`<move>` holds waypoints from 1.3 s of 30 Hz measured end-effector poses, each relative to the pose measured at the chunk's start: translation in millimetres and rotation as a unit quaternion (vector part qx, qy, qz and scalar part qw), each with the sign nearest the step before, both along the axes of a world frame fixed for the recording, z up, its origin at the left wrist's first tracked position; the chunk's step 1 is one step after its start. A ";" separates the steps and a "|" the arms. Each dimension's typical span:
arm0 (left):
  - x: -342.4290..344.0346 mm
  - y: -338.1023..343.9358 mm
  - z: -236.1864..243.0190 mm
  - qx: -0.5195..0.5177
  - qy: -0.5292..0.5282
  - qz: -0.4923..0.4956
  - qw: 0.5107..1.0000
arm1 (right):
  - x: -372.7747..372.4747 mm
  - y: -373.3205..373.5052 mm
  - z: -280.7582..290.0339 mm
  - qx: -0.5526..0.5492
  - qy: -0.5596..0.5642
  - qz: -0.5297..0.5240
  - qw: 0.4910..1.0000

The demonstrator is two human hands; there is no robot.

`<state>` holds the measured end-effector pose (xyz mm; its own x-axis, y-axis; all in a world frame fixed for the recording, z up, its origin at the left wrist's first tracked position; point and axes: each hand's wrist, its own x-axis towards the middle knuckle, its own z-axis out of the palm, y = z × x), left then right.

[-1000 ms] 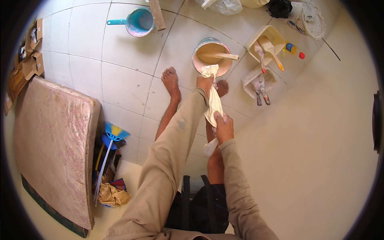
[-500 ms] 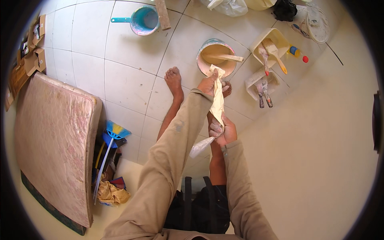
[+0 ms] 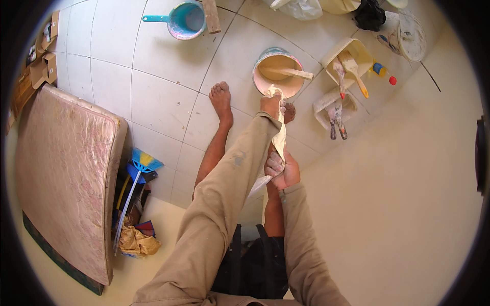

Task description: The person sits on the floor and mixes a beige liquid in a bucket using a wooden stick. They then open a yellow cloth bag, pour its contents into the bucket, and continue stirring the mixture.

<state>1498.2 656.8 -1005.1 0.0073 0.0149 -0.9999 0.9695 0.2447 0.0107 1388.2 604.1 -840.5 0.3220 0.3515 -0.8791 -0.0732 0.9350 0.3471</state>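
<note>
My left hand (image 3: pixel 271 104) is closed on the upper end of a long, limp plastic bag with cream paste (image 3: pixel 279 132), just over the near rim of a round bucket (image 3: pixel 268 89). My right hand (image 3: pixel 284 168) grips the lower part of the bag, whose whitish tail hangs down to the left. The bucket holds peach-coloured paste (image 3: pixel 271 76) with a wooden stick (image 3: pixel 301 74) lying across it. My bare feet (image 3: pixel 220 104) stand on the tiles; the bag and my left hand partly hide the right foot.
At right are two tubs (image 3: pixel 330 51) with brushes and scrapers (image 3: pixel 338 120), a yellow-blue bottle (image 3: pixel 379 69) and a wall (image 3: pixel 388 204). A teal-handled pot (image 3: pixel 186 23) and plank (image 3: pixel 212 20) are at the top. A mattress (image 3: pixel 66 178), broom (image 3: pixel 144 160) and boxes (image 3: pixel 43 71) are at left.
My right hand has slid lower on the bag and its fingers have curled round it. The bag looks narrower and more twisted. My left hand has shifted slightly right.
</note>
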 end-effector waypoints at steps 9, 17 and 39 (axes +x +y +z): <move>-2.8 -13.7 -0.2 0.036 -0.046 -0.098 0.993 | 0.8 6.7 -3.2 -0.039 0.025 0.036 0.998; 7.7 0.1 29.7 -0.163 0.010 0.057 0.985 | -10.0 7.9 -9.5 0.125 -0.023 -0.196 0.972; -1.4 7.1 54.6 0.133 -0.252 -0.478 0.831 | 59.6 -28.0 -125.8 -0.530 -0.044 0.366 0.764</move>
